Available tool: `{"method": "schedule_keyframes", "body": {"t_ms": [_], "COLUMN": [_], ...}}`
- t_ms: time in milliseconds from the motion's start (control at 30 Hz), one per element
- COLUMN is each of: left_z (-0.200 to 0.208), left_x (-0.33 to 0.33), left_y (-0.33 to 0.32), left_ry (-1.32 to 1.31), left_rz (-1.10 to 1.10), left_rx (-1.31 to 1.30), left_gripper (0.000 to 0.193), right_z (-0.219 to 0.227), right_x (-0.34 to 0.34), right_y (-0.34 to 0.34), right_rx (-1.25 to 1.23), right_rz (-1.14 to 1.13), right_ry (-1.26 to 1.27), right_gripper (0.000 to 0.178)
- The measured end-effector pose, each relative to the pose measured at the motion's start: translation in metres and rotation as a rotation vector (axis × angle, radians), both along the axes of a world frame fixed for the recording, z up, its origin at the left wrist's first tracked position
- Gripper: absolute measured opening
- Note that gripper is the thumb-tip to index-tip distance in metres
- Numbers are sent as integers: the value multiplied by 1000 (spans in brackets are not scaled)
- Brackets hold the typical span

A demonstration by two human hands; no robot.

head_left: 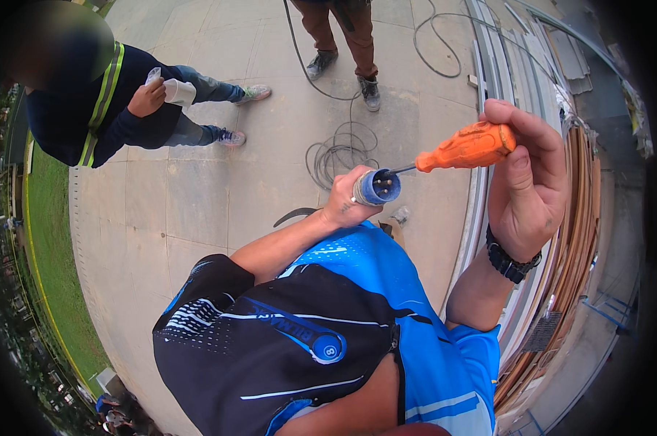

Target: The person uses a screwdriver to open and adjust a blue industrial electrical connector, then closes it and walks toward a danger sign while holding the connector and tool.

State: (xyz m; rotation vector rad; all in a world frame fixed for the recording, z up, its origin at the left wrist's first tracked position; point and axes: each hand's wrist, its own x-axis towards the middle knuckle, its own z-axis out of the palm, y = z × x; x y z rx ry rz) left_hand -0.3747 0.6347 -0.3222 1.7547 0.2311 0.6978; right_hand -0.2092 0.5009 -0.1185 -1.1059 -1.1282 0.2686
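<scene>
My left hand (341,202) is wrapped round a blue round industrial plug (378,188), its open face turned to the right with metal pins showing inside. My right hand (533,185), with a black watch on the wrist, grips the butt of an orange-handled screwdriver (465,146) between thumb and fingers. The thin shaft points left, and its tip reaches into the mouth of the plug; what the tip touches inside is hidden.
Coiled dark cable (341,156) lies on the concrete floor (197,218) ahead. A person in a reflective-striped top (106,109) holds a white cup at left; another person's legs (361,40) stand ahead. Long metal and wooden lengths (579,196) are stacked at right.
</scene>
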Motion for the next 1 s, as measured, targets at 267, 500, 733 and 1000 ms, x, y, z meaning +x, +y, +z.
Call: {"method": "schedule_keyframes", "body": {"t_ms": [267,500,733,1000], "left_z": [-3,-35,8,7], "left_x": [0,5,-11,-9], "left_y": [2,4,3,4], "left_ry": [5,15,-31,-57], "left_rz": [17,20,-23,-43], "left_rx": [27,-150,87,108], "left_gripper": [39,48,45,46], "right_z": [6,19,-18,-7], "right_x": [-12,-25,-98,-73], "right_y": [4,9,3,-17], "right_rx": [6,-56,223,-136], "right_rz": [-41,-76,46,-220], "right_ry": [-206,-382,25,-267], "right_gripper": [24,24,71,70]}}
